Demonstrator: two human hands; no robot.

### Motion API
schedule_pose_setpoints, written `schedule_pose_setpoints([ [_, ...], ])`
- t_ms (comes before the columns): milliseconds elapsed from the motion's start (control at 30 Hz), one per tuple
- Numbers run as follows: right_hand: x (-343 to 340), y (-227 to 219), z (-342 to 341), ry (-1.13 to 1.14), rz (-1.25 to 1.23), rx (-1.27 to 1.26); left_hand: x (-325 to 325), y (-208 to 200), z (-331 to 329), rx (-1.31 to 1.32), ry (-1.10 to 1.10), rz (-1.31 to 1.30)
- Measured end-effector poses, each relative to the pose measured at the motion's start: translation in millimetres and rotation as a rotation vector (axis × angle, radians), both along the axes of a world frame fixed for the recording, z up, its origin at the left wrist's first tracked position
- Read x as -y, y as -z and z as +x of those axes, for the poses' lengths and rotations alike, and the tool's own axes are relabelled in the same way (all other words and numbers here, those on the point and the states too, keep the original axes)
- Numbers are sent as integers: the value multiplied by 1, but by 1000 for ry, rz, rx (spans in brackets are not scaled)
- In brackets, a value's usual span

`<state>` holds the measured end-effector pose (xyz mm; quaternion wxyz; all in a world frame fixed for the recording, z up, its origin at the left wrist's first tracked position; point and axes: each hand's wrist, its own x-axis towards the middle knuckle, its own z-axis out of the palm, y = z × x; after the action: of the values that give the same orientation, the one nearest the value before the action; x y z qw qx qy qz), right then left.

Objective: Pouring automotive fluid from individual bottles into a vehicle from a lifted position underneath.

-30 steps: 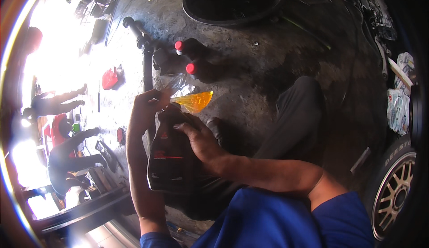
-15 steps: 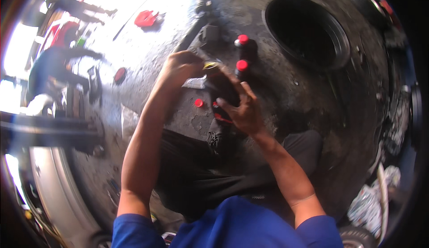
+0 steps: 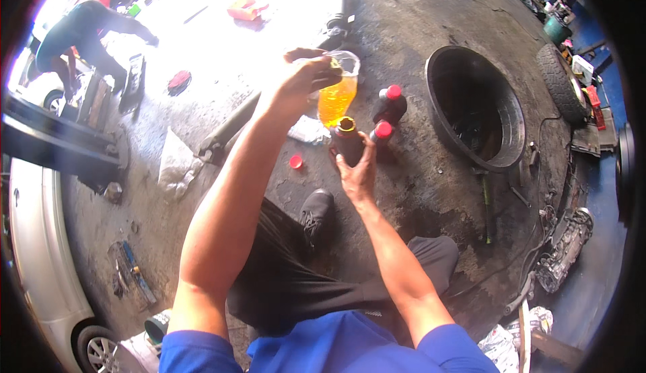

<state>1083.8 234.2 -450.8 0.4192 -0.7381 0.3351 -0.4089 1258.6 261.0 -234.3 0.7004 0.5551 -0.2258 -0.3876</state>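
My right hand (image 3: 359, 169) is wrapped around a dark bottle (image 3: 347, 147) with no cap on it; its mouth has a ragged yellow rim. Just beyond it stands a clear jug (image 3: 337, 100) of amber liquid. My left hand (image 3: 304, 77) is at the jug's upper left, fingers closed around what looks like a small yellow scrap (image 3: 334, 65); whether they also touch the jug I cannot tell. Two dark bottles with red caps, a farther bottle (image 3: 389, 106) and a nearer bottle (image 3: 381, 133), stand to the right. A loose red cap (image 3: 296, 162) lies on the floor.
A large black basin (image 3: 441, 127) stands at right. Crumpled clear plastic (image 3: 309, 131) and a long metal shaft (image 3: 232, 127) lie left of the jug. Farther left are a white bag (image 3: 176, 161), a lift arm (image 3: 60, 137) and a bending person (image 3: 84, 40).
My left hand has moved up and away from the bottle's mouth. My right hand still holds the bottle, now lower. The amber jug has come into view, and my head view has shifted.
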Motion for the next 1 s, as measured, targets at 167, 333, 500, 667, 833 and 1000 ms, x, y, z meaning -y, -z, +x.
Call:
schedule_pose_setpoints([
  [167,56,51,81,261,-133,-62,-2,-13,26,-92,-90,-64],
  [333,122,74,138,402,-164,-81,-19,-30,45,-102,-132,10],
  [500,154,106,141,388,-28,-283,-37,-39,53,-51,-198,12],
  [667,148,113,143,371,7,-408,-51,-37,60,-65,-197,-24],
  [833,136,71,124,534,-91,-247,-37,-38,46,-142,-151,-58],
  [1000,58,-128,102,-197,80,322,-43,-48,38,-57,-142,-35],
])
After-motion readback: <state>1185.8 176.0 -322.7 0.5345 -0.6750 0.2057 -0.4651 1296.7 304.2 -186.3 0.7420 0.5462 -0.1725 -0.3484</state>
